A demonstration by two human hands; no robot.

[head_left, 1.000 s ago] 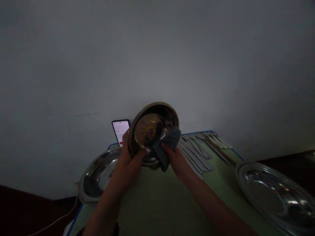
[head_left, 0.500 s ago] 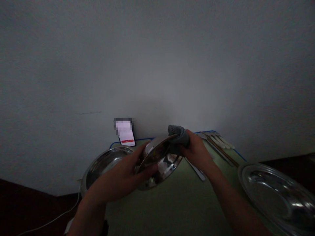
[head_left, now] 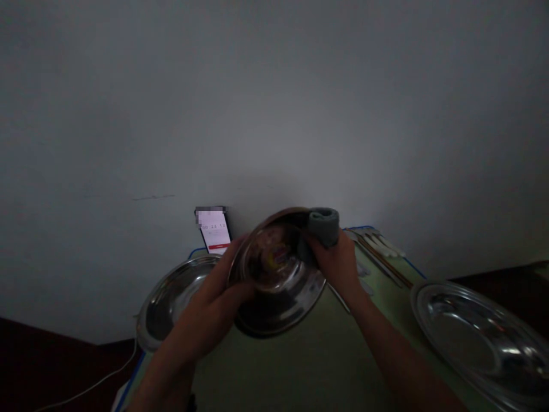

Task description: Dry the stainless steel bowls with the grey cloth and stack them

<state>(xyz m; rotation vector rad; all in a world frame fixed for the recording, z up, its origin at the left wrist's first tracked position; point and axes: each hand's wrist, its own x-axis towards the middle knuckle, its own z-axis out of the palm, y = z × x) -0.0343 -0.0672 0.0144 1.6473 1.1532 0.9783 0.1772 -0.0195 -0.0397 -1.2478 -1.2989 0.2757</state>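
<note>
A shiny metal bowl (head_left: 283, 306) is held up over the table, tilted so that its inside faces me. My left hand (head_left: 223, 300) grips its left rim, thumb on the inner side and fingers behind. At the right rim, my right hand (head_left: 337, 260) is closed on a folded grey cloth (head_left: 324, 228), which is pressed against the bowl. Part of the cloth reaches into the bowl's inside. The fingers behind the bowl and cloth are hidden.
Another metal bowl (head_left: 158, 303) stands at the table's left, and a wide metal basin (head_left: 467, 337) at the right. White-handled cutlery (head_left: 388, 245) and chopsticks (head_left: 380, 257) lie at the back right. A phone (head_left: 215, 232) leans on the wall behind the green table (head_left: 295, 372).
The bowl has turned so that more of its inside faces me. My right hand has shifted slightly right with the cloth, still at the rim.
</note>
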